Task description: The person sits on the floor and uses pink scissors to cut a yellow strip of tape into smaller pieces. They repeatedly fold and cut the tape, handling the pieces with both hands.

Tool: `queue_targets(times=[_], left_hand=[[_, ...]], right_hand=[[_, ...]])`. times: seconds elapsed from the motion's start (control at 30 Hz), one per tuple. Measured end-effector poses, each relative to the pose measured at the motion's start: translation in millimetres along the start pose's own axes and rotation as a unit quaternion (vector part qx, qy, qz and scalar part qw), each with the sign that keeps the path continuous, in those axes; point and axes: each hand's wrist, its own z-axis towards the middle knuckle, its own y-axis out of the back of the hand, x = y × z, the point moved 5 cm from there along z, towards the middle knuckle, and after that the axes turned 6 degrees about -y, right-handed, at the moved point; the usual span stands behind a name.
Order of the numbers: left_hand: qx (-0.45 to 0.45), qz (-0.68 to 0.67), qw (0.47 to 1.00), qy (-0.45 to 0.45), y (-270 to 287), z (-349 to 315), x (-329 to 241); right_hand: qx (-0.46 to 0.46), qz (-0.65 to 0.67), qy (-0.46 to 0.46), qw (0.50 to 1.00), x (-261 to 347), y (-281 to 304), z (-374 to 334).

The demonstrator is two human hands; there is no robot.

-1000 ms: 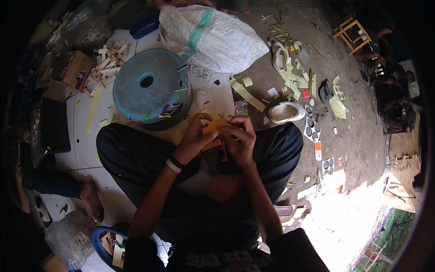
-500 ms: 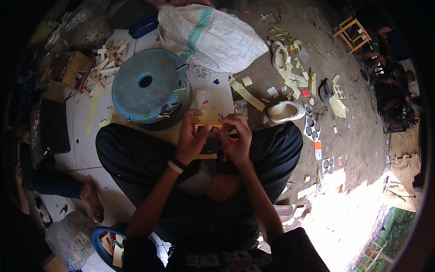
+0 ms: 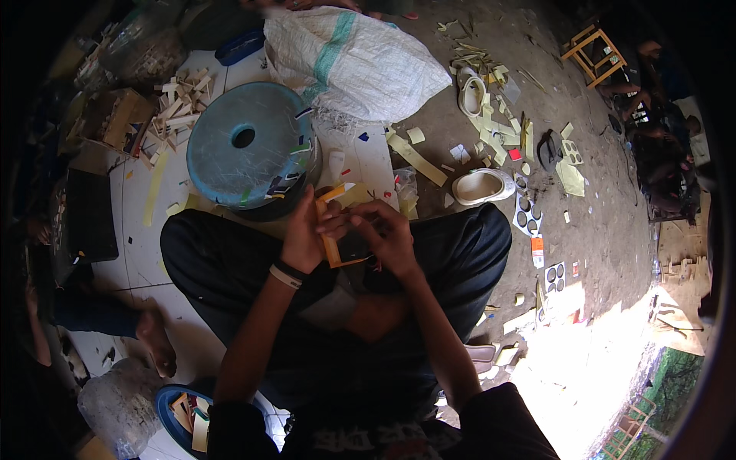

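Observation:
My left hand [image 3: 301, 241] grips a small orange-yellow wooden frame [image 3: 331, 250], its bars standing out above and below the curled fingers. Close on its right is my right hand [image 3: 392, 241], fingers bent and pinched together near the left fingertips. Whatever the pinch holds is too small and dark to make out. Both hands are above my crossed legs. Just beyond them stands an upturned round blue tub [image 3: 215, 165] with a hole in its top and coloured strips stuck along its side.
A white woven sack [image 3: 383, 65] lies beyond the tub. Wooden pieces [image 3: 180, 111] are heaped at the far left. A pale clog [image 3: 479, 187] and yellow scraps [image 3: 418, 159] litter the floor to the right. A blue basin [image 3: 170, 406] sits near my left elbow; another person's foot [image 3: 156, 341] is nearby.
The frame has turned from lying crosswise between both hands to standing upright in my left hand. My right hand has shifted left and lower, its fingers now off the frame's top bar.

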Motion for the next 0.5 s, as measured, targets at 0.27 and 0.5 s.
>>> queue_targets(times=[0.27, 0.5], left_hand=[[-0.011, 0.08, 0.996, -0.038, 0.2, -1.6, 3.6], [0.004, 0.123, 0.992, -0.03, 10.7, 2.6, 7.7]], right_hand=[[0.241, 0.125, -0.276, 0.922, -8.1, -20.9, -14.0], [0.298, 0.123, -0.319, 0.891, -19.3, -25.0, -22.6]])
